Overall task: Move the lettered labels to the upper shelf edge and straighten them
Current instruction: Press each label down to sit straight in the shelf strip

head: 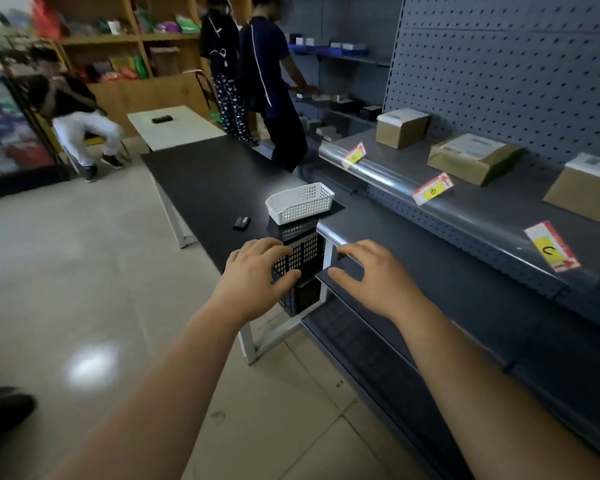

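Three red-and-yellow lettered labels sit crooked on the front edge of a grey shelf (pixel 482 216) at the right: a far label (pixel 354 155), a middle label (pixel 432 189) and a near label marked C (pixel 552 247). Each is tilted. My left hand (pixel 257 271) and my right hand (pixel 368 271) hover side by side below and left of the labels, in front of a lower shelf's end. Both hands have relaxed, slightly bent fingers and hold nothing. Neither touches a label.
Cardboard boxes (pixel 471 157) stand on the shelf behind the labels. A white basket (pixel 300 202) and a small black object (pixel 241 223) lie on a black table (pixel 205 181); a black crate (pixel 302 271) sits under it. Several people stand or sit at the back.
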Tool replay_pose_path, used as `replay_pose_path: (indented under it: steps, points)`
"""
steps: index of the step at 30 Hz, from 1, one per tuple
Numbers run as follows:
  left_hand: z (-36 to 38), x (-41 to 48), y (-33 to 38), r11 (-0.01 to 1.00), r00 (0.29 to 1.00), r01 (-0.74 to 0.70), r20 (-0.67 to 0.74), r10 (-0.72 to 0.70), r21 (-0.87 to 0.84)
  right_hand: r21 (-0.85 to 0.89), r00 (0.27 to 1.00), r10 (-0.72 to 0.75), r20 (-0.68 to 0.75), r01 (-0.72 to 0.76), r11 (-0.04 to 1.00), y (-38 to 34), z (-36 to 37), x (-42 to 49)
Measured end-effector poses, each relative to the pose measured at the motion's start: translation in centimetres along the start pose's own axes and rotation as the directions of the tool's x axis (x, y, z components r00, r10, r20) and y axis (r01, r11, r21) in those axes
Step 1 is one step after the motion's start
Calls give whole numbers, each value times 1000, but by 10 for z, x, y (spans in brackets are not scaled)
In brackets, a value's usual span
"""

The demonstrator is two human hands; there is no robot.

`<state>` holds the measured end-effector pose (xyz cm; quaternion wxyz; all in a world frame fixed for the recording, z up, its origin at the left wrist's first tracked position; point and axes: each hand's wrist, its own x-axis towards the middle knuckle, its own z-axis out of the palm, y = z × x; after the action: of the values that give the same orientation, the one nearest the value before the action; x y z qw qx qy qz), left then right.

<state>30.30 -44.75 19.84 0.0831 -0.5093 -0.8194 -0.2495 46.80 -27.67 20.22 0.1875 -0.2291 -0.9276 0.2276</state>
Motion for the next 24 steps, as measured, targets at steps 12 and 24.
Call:
replay_pose_path:
  steps: [12,24]
  points:
    - [25,129,-84,951,968,-223,67,242,-217,-123,944,293,-151,-312,942,-24,23,79]
    - [68,241,-103,911,930,-333,75,360,-244,-102,883,369,-291,-412,905,29,18,158]
